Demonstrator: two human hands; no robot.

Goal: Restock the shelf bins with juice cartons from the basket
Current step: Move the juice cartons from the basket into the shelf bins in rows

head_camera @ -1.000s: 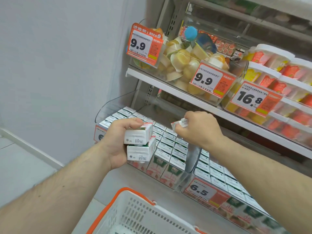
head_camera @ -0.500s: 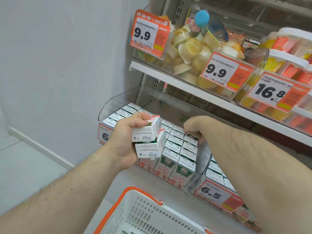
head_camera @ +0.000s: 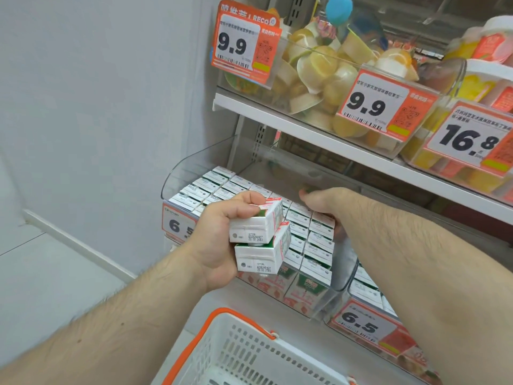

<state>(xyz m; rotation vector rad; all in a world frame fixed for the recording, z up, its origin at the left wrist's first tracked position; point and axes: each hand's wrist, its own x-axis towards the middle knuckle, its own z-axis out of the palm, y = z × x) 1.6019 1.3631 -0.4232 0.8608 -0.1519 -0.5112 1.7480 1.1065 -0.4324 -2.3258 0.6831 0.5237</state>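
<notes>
My left hand (head_camera: 216, 245) grips two white and green juice cartons (head_camera: 256, 226), stacked one on the other, in front of the clear shelf bin (head_camera: 194, 165). Rows of the same cartons (head_camera: 316, 245) fill that bin. My right hand (head_camera: 324, 201) reaches deep into the bin's back right corner, over the rows. Its fingers are mostly hidden; a green carton corner (head_camera: 307, 188) shows at the thumb tip. The white basket with an orange rim (head_camera: 241, 319) sits below, at the bottom edge of the view.
A second carton bin with a 6.5 price tag (head_camera: 361, 325) stands to the right, under my right forearm. The upper shelf (head_camera: 333, 140) overhangs the bins and holds bins of fruit cups. A grey wall (head_camera: 97, 107) is on the left.
My right hand has moved from above the cartons with a carton down into the bin's back corner. My left hand holds its two cartons in about the same place.
</notes>
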